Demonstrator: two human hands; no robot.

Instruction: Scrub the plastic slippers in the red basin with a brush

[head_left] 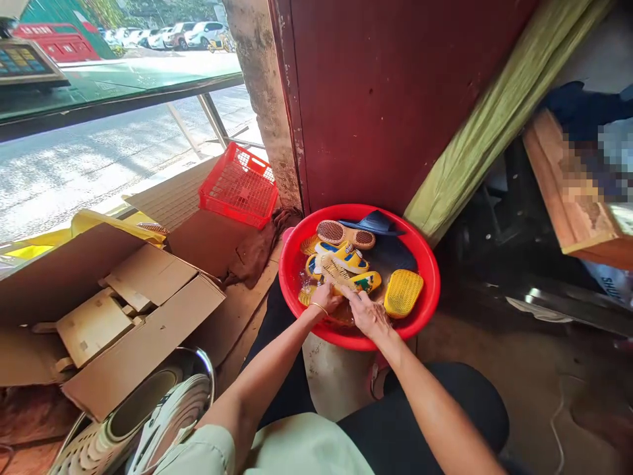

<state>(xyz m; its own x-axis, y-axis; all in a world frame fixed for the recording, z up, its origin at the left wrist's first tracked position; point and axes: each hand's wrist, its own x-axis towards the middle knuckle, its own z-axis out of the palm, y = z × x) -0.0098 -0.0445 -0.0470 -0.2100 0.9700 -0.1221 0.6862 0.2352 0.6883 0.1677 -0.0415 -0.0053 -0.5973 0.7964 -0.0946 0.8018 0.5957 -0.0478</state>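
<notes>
A red basin [434, 264] holds water with several small shoes in it. My left hand [326, 297], with a bracelet at its wrist, is closed on the near end of a pale-soled shoe [334, 269]. My right hand [366, 310] touches the same shoe's right side near its heel, fingers together; whether it grips anything is hard to tell. Around them lie a yellow and blue shoe [349, 256], a yellow shoe with a green pattern [366, 282] and a tan-soled shoe [346, 234]. A yellow ridged piece [403, 293] rests at the right, a dark blue item [376, 223] at the back.
Left of the basin stands an open cardboard box [148, 336] with wooden pieces inside. A red crate [240, 185] is behind it, near the wall. Pale shoes [173, 415] sit low at the left. A dark red door [386, 99] rises behind the basin, beside a green curtain [494, 112].
</notes>
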